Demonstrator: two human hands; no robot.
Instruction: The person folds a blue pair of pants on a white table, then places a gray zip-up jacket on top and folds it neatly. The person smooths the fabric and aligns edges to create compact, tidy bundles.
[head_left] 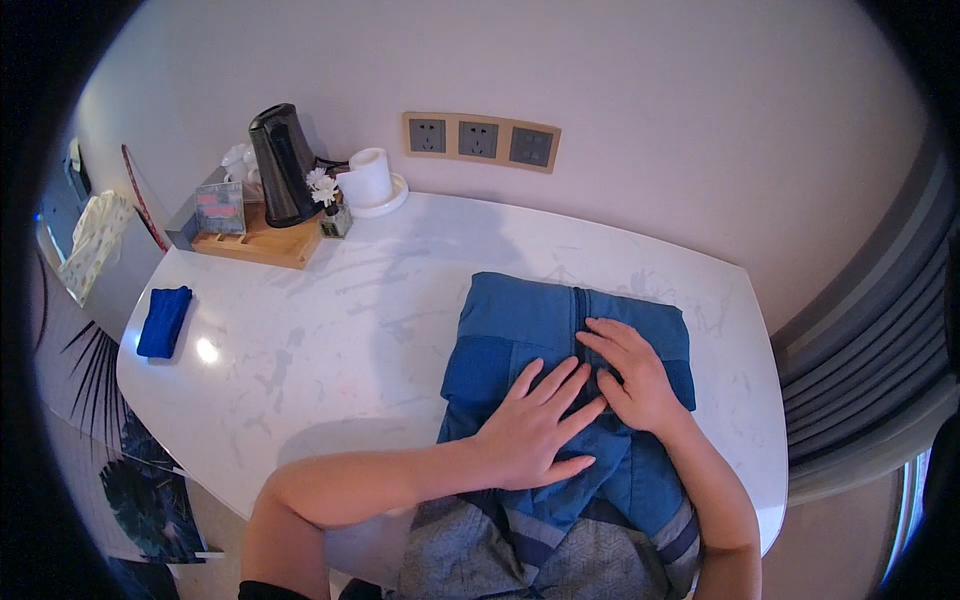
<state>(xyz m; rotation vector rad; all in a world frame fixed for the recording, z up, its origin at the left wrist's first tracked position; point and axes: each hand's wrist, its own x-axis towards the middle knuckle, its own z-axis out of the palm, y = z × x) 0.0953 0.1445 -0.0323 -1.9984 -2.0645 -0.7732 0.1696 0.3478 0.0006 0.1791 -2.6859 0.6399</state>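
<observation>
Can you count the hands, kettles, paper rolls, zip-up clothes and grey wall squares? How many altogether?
Hands: 2, left hand and right hand
Kettle: 1
Paper roll: 1
Zip-up garment: 1
Grey wall squares: 3
Total: 7 + 1 = 8

Moderately bright, diffuse light casts soft shadows on the desk [300,375]; one glare spot shines at left. Fisheye distortion bows edges toward a black rim.
</observation>
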